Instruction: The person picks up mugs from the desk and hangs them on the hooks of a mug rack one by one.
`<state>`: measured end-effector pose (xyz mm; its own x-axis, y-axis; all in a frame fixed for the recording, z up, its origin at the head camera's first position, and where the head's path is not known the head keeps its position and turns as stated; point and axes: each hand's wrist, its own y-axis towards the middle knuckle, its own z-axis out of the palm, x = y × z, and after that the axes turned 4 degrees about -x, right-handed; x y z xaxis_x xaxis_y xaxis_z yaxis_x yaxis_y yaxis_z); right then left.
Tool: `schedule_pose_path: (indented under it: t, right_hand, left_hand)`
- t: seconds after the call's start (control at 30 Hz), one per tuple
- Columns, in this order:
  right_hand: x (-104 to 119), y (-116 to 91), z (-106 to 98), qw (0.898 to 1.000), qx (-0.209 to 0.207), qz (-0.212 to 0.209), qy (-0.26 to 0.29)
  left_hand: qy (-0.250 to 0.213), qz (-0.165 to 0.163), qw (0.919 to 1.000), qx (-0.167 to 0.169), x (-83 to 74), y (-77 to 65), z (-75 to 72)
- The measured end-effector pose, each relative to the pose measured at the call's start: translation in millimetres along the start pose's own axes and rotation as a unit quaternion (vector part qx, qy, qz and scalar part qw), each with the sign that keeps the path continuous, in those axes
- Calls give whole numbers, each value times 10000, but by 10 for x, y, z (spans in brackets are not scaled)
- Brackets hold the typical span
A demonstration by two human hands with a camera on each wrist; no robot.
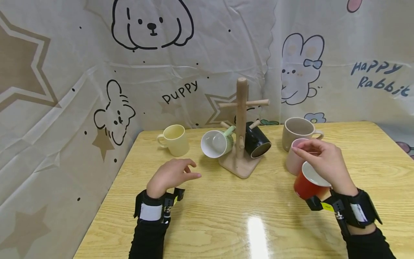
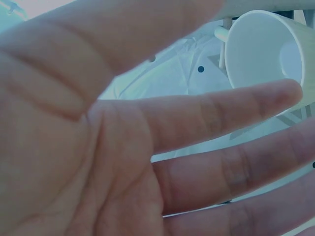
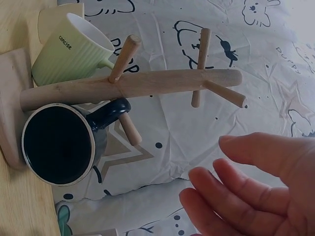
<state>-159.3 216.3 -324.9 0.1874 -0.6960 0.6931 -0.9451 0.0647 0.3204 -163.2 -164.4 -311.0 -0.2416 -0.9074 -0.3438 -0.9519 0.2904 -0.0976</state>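
Observation:
My left hand (image 1: 169,176) is over the table's left part with its fingers loosely extended, holding nothing. Close by, a light green mug (image 1: 229,146) with a white inside hangs tilted on a lower peg of a wooden mug tree (image 1: 241,118). A black mug (image 1: 255,142) hangs by its handle on the tree's other side. My right hand (image 1: 326,163) is above a pink mug (image 1: 292,163) and a red mug (image 1: 305,185), overlapping both in the head view. Its thumb and bent fingers stand apart with nothing between them in the right wrist view.
A pale yellow mug (image 1: 178,142) stands at the back left, handle to the left. Behind the pink mug is a grey-brown mug (image 1: 288,138). The tree's upper pegs (image 1: 258,103) carry no mugs. A printed cloth (image 1: 200,64) hangs behind the wooden table (image 1: 207,219).

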Motion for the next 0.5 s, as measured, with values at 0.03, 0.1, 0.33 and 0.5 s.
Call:
schedule_pose_path:
  t: [0.03, 0.1, 0.33, 0.5]
  right_hand:
    - [3, 2, -5, 10000, 21, 3, -23]
    - [9, 5, -15, 10000, 52, 22, -46]
    - [6, 11, -51, 9998, 137, 112, -41]
    - [-16, -9, -83, 9998, 134, 133, -21]
  left_hand:
    - [-9, 10, 10000, 1, -4, 6, 2]
    - [-13, 16, 10000, -2, -9, 15, 7]
    - [-33, -7, 10000, -30, -7, 10, 8]
    - [-273, 100, 9989, -360, 49, -20, -29]
